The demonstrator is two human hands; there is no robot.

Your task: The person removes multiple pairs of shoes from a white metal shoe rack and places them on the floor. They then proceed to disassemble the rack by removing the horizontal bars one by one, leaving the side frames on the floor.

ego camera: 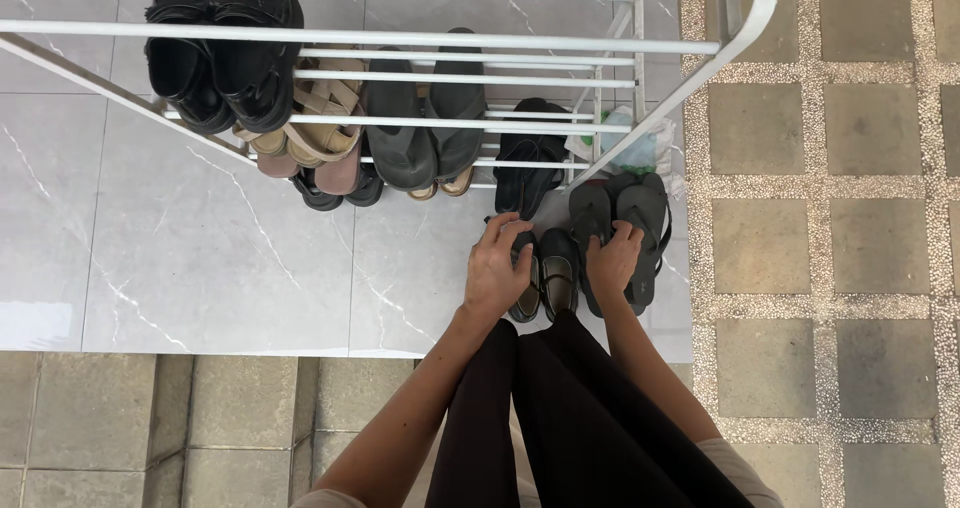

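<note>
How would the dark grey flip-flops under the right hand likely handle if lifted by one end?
The flip-flops look thin and flat-soled, so they would probably flex and feel light. Their thin straps offer a likely hooking point. The right hand rests on one; lying flat on the floor, they seem unlikely to roll.

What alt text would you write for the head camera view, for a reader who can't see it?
Seen from above, a person's left hand rests on a pair of black flat shoes and the right hand on dark sandals, all on a pale marble floor. Behind stands a white shoe rack holding boots, sandals and slippers.
</note>
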